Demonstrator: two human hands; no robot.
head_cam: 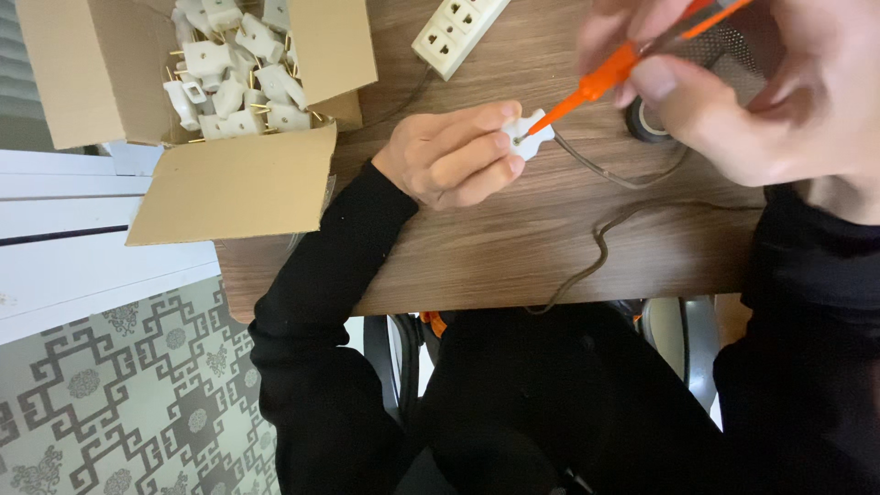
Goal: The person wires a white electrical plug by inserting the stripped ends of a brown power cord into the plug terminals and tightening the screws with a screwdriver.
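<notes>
White plastic plug [531, 135] pinched in left hand [454, 156], right hand [761, 92] gripping orange screwdriver [596, 84] on it, brown cardboard box [229, 183] of plugs at left

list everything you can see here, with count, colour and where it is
plug: one, white, pinched in left hand
screwdriver: one, orange, tip on that plug
cardboard box: one, brown, open, table's left end
loose plugs: many, white with brass pins, inside box
power strip: one, white, top edge
tape roll: one, black, behind right hand
wire: thin, grey-brown, across table
table: one, brown wood
left hand: black sleeve, centre
right hand: black sleeve, upper right
</notes>
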